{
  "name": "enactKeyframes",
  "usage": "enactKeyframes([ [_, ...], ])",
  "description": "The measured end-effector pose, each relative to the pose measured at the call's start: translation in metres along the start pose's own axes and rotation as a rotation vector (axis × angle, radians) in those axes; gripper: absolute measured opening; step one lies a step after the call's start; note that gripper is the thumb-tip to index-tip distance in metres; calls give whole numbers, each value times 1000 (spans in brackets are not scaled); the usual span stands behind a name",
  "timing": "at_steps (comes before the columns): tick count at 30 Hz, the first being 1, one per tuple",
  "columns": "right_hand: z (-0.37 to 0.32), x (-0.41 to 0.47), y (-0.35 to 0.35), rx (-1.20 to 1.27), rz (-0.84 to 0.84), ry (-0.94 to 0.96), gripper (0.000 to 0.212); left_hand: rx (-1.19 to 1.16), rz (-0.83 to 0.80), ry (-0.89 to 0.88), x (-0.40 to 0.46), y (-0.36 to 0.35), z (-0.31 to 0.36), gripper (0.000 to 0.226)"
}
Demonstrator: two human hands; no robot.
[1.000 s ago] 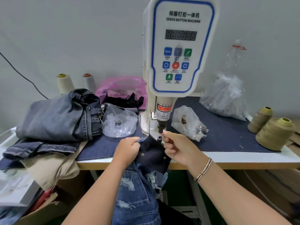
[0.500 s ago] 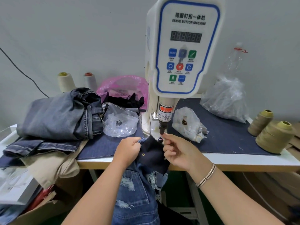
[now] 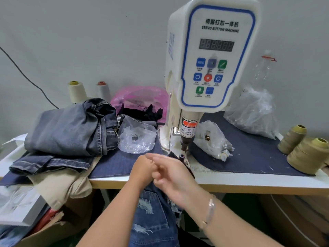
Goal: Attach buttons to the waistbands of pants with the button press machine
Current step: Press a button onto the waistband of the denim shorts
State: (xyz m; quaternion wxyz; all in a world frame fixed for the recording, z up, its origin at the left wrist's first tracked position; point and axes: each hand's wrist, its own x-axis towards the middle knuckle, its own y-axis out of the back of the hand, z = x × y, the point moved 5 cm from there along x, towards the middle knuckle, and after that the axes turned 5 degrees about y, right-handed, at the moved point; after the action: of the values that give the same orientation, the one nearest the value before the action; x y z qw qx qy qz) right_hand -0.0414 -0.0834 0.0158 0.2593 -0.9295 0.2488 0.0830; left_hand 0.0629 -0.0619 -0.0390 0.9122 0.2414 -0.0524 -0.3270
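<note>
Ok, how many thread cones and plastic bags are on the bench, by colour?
Cream thread cones: 1
White thread cones: 1
Olive-tan thread cones: 2
Pink plastic bags: 1
Clear plastic bags: 3
Total: 8

Ripped blue jeans (image 3: 153,216) hang off the table edge, dark waistband (image 3: 173,155) lying beside the white button machine's (image 3: 211,57) lower die (image 3: 182,156).
</note>
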Motion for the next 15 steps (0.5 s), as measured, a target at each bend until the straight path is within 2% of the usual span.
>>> enactKeyframes([
  [2,-18,31,-18,-492,35,222,18,43,23,59,4,-2,-6,11],
  [4,-43,68,-36,-935,50,426,18,68,63,-14,6,4,-8,27],
  [6,-56,107,-47,-1213,58,474,22,62,21,-81,2,6,-2,28],
  [10,-41,168,-46,-1523,38,321,25,101,-6,-149,-3,9,6,22],
  [15,-26,179,-47,-1612,80,338,20,106,9,-112,0,8,0,20],
])
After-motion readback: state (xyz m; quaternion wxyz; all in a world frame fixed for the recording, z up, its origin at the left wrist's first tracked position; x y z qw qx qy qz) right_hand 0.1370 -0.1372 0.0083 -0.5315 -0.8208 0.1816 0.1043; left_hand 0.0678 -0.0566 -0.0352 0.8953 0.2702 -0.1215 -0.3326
